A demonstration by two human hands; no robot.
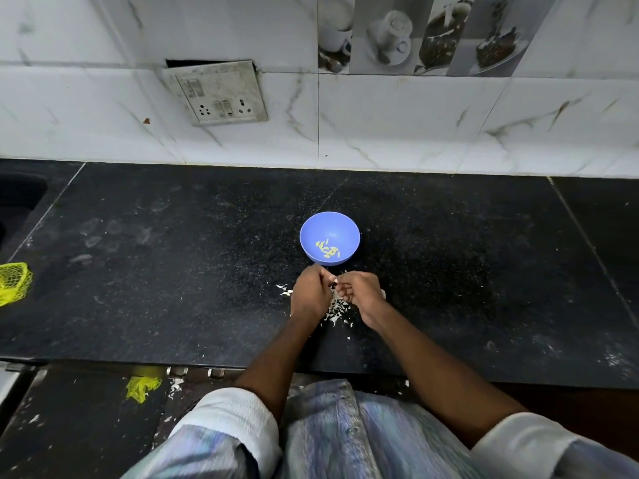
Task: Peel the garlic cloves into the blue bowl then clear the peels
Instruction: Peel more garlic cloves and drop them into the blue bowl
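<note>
A blue bowl (329,228) stands on the black counter, with several pale peeled garlic cloves (327,249) lying in its bottom. Just in front of the bowl my left hand (310,292) and my right hand (359,291) meet, fingers curled. Between their fingertips they pinch a small garlic clove (333,282), mostly hidden by the fingers. A heap of white garlic peels (337,309) lies on the counter under and between my hands, and a few peels (284,289) lie just left of my left hand.
The black granite counter (173,271) runs to a tiled wall with a socket plate (218,93). A yellow mesh bag (14,281) lies at the left edge beside a dark sink (17,198). Another yellow mesh scrap (142,387) and peels lie on the floor.
</note>
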